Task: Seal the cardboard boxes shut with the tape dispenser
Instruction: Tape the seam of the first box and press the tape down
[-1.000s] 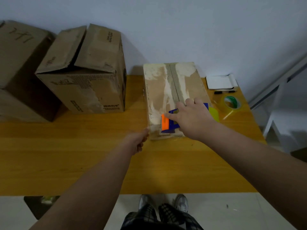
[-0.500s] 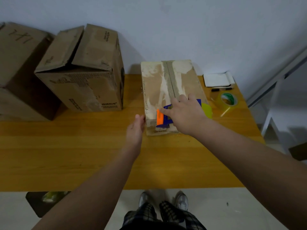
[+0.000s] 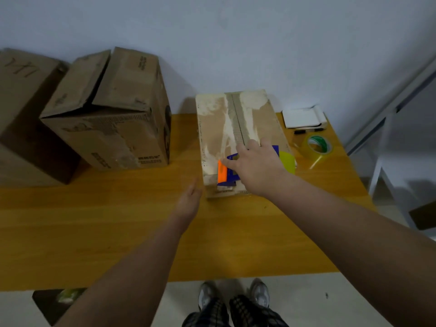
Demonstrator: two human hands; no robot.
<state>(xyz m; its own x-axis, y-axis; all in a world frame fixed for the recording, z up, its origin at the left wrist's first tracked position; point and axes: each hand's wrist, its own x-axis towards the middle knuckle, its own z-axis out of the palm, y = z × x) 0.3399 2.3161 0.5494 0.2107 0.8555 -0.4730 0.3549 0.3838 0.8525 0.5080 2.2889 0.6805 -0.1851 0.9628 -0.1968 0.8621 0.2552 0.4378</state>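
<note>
A narrow worn cardboard box [image 3: 219, 128] lies lengthwise on the wooden table [image 3: 118, 232], its flaps closed along a middle seam. My right hand [image 3: 254, 166] grips the blue and orange tape dispenser [image 3: 225, 172] on the box's near end; a yellow-green tape roll [image 3: 287, 161] shows behind the hand. My left hand [image 3: 190, 202] hovers with straight fingers just left of the box's near corner, not touching it. A bigger box [image 3: 106, 119] with loose top flaps stands to the left.
A third large box [image 3: 21, 102] sits at the far left. A spare tape roll [image 3: 317, 146], a black marker [image 3: 309, 131] and a white pad [image 3: 303, 116] lie at the table's right end. A metal frame [image 3: 389, 102] stands right of the table.
My left hand has let go of the box's near left corner and opened, drawing slightly away. My right hand stays on the dispenser at the box's near end.
</note>
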